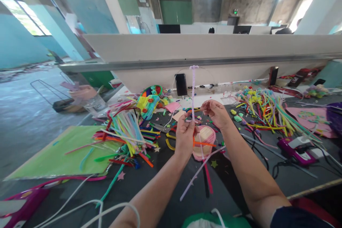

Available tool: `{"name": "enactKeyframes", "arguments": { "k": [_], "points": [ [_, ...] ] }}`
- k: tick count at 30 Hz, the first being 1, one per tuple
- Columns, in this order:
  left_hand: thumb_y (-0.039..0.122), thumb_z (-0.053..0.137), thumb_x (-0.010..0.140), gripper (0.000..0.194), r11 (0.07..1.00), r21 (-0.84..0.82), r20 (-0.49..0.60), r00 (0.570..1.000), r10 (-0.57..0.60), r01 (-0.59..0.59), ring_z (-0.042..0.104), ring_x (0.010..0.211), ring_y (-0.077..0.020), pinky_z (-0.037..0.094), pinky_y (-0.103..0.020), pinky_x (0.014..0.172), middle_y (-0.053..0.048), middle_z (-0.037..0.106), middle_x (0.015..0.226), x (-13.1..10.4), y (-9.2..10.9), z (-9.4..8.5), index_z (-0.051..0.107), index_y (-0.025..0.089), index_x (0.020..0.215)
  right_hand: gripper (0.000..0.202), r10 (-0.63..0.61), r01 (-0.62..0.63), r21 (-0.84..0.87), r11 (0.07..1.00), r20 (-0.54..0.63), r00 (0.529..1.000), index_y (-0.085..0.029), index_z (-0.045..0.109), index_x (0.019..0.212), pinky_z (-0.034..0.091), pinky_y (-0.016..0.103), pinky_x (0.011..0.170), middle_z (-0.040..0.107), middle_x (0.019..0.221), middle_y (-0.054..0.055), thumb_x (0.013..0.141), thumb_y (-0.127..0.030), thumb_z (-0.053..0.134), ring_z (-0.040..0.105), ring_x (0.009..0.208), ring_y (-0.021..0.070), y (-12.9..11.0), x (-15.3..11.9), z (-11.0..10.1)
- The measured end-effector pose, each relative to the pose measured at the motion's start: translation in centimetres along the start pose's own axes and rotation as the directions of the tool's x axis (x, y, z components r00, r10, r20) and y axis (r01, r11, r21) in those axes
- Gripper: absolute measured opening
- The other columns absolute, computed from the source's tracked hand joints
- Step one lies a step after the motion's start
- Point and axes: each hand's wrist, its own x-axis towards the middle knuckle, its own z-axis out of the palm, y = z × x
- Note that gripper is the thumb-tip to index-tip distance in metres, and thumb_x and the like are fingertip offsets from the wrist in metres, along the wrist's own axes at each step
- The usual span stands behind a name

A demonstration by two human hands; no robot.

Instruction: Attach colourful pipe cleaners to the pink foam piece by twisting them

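Observation:
My left hand [184,135] is closed around the lower part of a lavender pipe cleaner stem [193,92], which stands upright with a short crosspiece at its top. Just right of it, my right hand [216,114] is raised with its fingers curled together; whatever they pinch, if anything, is too small to tell. Beneath the hands lies a pink-rimmed, heart-shaped piece [208,133], partly covered. A loose lavender pipe cleaner [196,174] slants across the table below. An orange pipe cleaner [203,144] sticks out beside my left hand.
Bundles of colourful pipe cleaners [124,128] lie left, with another pile [264,110] right. Yellow-handled scissors [170,145] rest beside my left wrist. A phone [181,84] leans against the partition [149,78]. A purple power strip [296,151] and cables are at right, a green sheet [61,153] left.

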Motion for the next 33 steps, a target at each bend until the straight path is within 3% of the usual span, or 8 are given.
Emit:
{"name": "enactKeyframes", "arguments": {
  "k": [3,7,11,17,22,26,30,33],
  "points": [
    [0.034,0.066,0.080,0.044,1.000,-0.004,-0.021,1.000,0.018,-0.019,0.053,0.050,-0.0058,0.039,-0.017,0.050,0.000,0.067,0.080,0.2,0.2,-0.1,0.048,0.024,0.119,0.032,0.051,-0.050,-0.053,0.997,0.016,0.999,-0.019,0.071,0.081,0.045,0.025,0.062,0.067,0.074,0.003,0.076,-0.050,0.069,0.055,0.063,0.0121,0.2,-0.1,0.3],
    [0.033,0.065,0.081,0.049,0.999,-0.006,-0.037,0.999,0.036,-0.036,0.056,0.055,-0.0066,0.044,-0.018,0.056,0.002,0.064,0.076,0.5,0.3,-0.5,0.045,0.026,0.125,0.027,0.164,-0.147,-0.136,0.980,0.123,0.979,-0.017,0.073,0.081,0.044,0.023,0.064,0.069,0.079,0.003,0.075,-0.044,0.071,0.056,0.066,0.0100,0.5,-0.3,0.5],
    [0.032,0.065,0.082,0.054,0.999,0.003,-0.034,0.998,0.046,-0.046,0.057,0.058,-0.0074,0.046,-0.019,0.059,0.003,0.062,0.076,0.7,-0.2,-0.8,0.043,0.027,0.130,0.030,0.253,-0.217,-0.188,0.958,0.196,0.947,-0.017,0.075,0.092,0.047,0.027,0.073,0.072,0.085,0.004,0.069,-0.037,0.077,0.062,0.075,0.0135,1.0,-0.3,0.6],
    [0.033,0.066,0.082,0.060,1.000,0.019,0.010,1.000,-0.024,0.024,0.061,0.058,-0.0105,0.048,-0.023,0.060,0.002,0.064,0.076,0.9,-1.6,-1.4,0.036,0.026,0.133,0.023,0.249,-0.214,-0.283,0.935,0.095,0.964,-0.015,0.076,0.077,0.044,0.026,0.067,0.071,0.071,0.002,0.064,-0.035,0.078,0.058,0.065,0.0117,1.3,0.0,0.6],
    [0.034,0.066,0.080,0.030,0.996,0.015,0.008,0.996,-0.084,0.084,0.057,0.055,-0.0080,0.045,-0.020,0.056,0.001,0.063,0.070,1.3,-3.0,-1.9,0.053,0.017,0.100,0.025,0.234,-0.209,-0.333,0.919,0.036,0.972,-0.015,0.076,0.078,0.041,0.024,0.063,0.069,0.070,0.001,0.064,-0.036,0.077,0.053,0.062,0.0101,1.3,0.2,0.2],
    [0.034,0.070,0.076,0.027,0.994,-0.057,-0.033,0.995,-0.097,0.095,0.057,0.055,-0.0087,0.046,-0.021,0.057,0.002,0.061,0.065,1.5,-3.3,-1.8,0.054,0.016,0.089,0.030,0.268,-0.251,-0.262,0.932,0.031,0.963,-0.015,0.073,0.085,0.044,0.024,0.064,0.069,0.074,0.001,0.063,-0.035,0.078,0.057,0.066,0.0106,1.6,-0.1,1.0],
    [0.032,0.072,0.073,0.027,0.993,-0.108,-0.041,0.997,-0.061,0.057,0.058,0.056,-0.0096,0.047,-0.023,0.058,0.002,0.062,0.067,1.5,-3.3,-1.8,0.055,0.016,0.087,0.031,0.358,-0.329,-0.221,0.918,0.102,0.928,-0.014,0.069,0.079,0.041,0.025,0.049,0.059,0.054,-0.003,0.063,-0.039,0.077,0.050,0.046,0.0098,2.5,-0.6,2.5],
    [0.032,0.073,0.071,0.028,0.994,-0.078,-0.072,0.994,-0.084,0.079,0.060,0.059,-0.0099,0.049,-0.025,0.062,0.000,0.064,0.072,1.8,-3.3,-2.2,0.057,0.015,0.086,0.031,0.338,-0.332,-0.194,0.923,-0.002,0.941,-0.014,0.067,0.072,0.041,0.024,0.047,0.058,0.051,-0.004,0.061,-0.041,0.077,0.049,0.044,0.0091,3.2,-0.6,2.8]
  ]
}}
